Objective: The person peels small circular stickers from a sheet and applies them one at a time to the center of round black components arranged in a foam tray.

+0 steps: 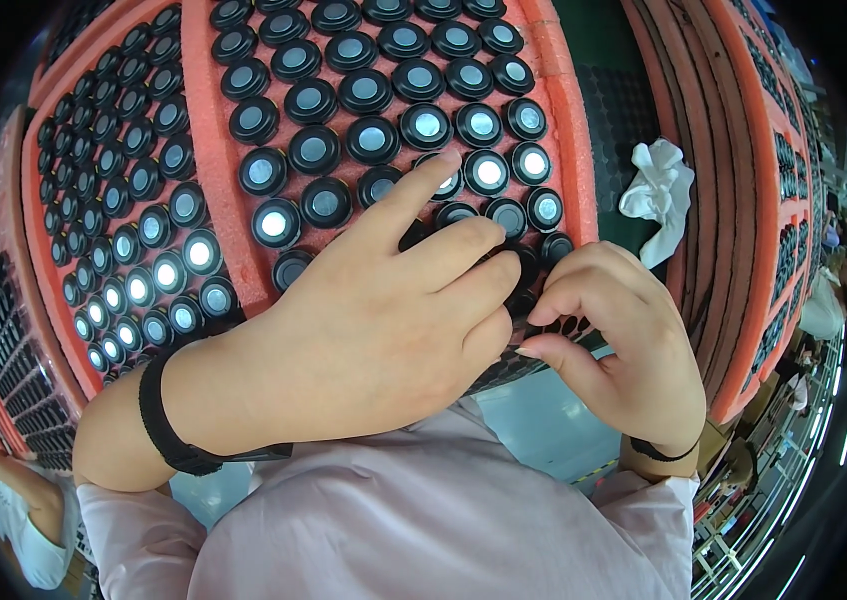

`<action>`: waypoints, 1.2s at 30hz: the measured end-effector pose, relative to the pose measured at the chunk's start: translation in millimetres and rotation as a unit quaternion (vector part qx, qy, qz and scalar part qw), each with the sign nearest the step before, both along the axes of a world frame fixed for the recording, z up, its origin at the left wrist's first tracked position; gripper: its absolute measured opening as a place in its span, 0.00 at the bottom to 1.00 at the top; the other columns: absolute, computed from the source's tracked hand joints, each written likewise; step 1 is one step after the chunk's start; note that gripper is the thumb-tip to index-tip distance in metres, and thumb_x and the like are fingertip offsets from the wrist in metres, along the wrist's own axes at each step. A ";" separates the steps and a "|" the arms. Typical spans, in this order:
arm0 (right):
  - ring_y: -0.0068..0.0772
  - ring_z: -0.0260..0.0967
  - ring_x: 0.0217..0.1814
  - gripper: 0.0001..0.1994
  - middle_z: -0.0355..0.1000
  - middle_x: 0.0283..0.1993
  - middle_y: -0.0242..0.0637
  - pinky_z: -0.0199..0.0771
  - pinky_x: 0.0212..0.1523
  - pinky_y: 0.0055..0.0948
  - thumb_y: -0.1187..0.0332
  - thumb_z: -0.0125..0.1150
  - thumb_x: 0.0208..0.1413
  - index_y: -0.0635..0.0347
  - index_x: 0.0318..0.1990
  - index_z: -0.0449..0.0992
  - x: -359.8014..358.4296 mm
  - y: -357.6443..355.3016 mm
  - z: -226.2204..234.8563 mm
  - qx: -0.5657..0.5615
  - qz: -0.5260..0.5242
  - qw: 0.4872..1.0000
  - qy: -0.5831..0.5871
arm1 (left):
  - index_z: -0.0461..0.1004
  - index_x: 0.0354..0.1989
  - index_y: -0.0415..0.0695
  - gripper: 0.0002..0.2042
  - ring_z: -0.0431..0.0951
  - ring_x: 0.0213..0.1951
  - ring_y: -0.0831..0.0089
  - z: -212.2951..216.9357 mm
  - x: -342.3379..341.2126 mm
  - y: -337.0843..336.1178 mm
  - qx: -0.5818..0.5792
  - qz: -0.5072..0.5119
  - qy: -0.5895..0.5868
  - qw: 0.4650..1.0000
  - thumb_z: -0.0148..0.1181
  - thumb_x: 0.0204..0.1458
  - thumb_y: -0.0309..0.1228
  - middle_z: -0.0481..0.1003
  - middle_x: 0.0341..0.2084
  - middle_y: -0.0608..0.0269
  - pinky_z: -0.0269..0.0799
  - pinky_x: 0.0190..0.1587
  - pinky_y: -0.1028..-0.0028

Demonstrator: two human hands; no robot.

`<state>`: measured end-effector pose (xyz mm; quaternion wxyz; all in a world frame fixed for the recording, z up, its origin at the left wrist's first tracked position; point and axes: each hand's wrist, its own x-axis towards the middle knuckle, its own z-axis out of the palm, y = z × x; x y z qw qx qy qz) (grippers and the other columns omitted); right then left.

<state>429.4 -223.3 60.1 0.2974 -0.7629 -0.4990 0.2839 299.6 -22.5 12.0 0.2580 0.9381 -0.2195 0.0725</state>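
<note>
Rows of round black parts (365,90) with silvery discs on top sit in a pink foam tray (205,130) in front of me. My left hand (403,290) reaches across the near part of this tray, palm down. Its index finger is stretched out and its tip lies over a bright-topped part; the other fingers bend loosely above the parts, hiding several of them. By the tray's near right corner, my right hand (613,335) has thumb and fingertips brought together in a pinch. Whether anything small sits between them I cannot make out.
A crumpled white cloth (658,195) lies right of the tray, beside a stack of pink foam trays (708,200). More filled trays stand at the far left and far right. At the lower left, another person's arm (18,475) is in view.
</note>
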 end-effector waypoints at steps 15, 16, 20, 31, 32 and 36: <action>0.48 0.71 0.40 0.13 0.71 0.36 0.40 0.74 0.41 0.41 0.77 0.75 0.43 0.61 0.34 0.74 -2.4 1.3 -6.7 0.031 0.011 0.997 -0.068 | 0.77 0.28 0.43 0.09 0.77 0.58 0.62 -3.7 0.6 -1.3 -0.003 0.020 -0.012 1.000 0.67 0.46 0.35 0.80 0.48 0.59 0.56 0.72 0.35; 0.48 0.71 0.40 0.13 0.71 0.36 0.40 0.74 0.41 0.41 0.77 0.75 0.43 0.61 0.34 0.74 -2.9 1.2 -6.9 0.031 0.011 0.997 -0.068 | 0.77 0.28 0.43 0.09 0.77 0.58 0.62 -3.6 0.6 -1.5 -0.003 0.020 -0.012 1.000 0.67 0.46 0.35 0.80 0.48 0.59 0.56 0.72 0.35; 0.47 0.71 0.40 0.13 0.71 0.36 0.40 0.74 0.41 0.41 0.76 0.75 0.43 0.61 0.34 0.75 -4.8 0.3 -6.7 0.025 -0.028 0.998 -0.056 | 0.76 0.28 0.43 0.11 0.76 0.59 0.63 -2.7 0.6 -2.7 -0.002 0.025 -0.010 1.000 0.68 0.45 0.36 0.80 0.49 0.58 0.55 0.73 0.35; 0.37 0.65 0.39 0.17 0.66 0.36 0.34 0.65 0.41 0.33 0.62 0.80 0.45 0.59 0.34 0.76 24.2 -7.6 -5.1 0.082 0.091 0.992 -0.034 | 0.74 0.26 0.42 0.14 0.74 0.62 0.56 1.1 1.2 -2.4 -0.073 0.027 0.041 0.996 0.73 0.43 0.37 0.78 0.53 0.55 0.53 0.73 0.36; 0.37 0.65 0.39 0.17 0.66 0.36 0.34 0.65 0.41 0.33 0.62 0.80 0.45 0.59 0.34 0.76 28.6 -8.0 -5.9 0.082 0.090 0.992 -0.034 | 0.74 0.26 0.42 0.14 0.74 0.62 0.56 2.3 2.0 -2.3 -0.073 0.027 0.041 0.996 0.73 0.43 0.37 0.78 0.53 0.55 0.53 0.73 0.36; 0.32 0.64 0.40 0.15 0.66 0.38 0.32 0.64 0.44 0.30 0.66 0.79 0.49 0.60 0.36 0.76 44.9 -4.9 -11.0 0.083 0.004 0.995 0.048 | 0.76 0.27 0.42 0.14 0.72 0.63 0.56 5.7 7.2 -4.2 -0.060 0.007 0.057 0.997 0.73 0.43 0.38 0.77 0.54 0.57 0.52 0.73 0.36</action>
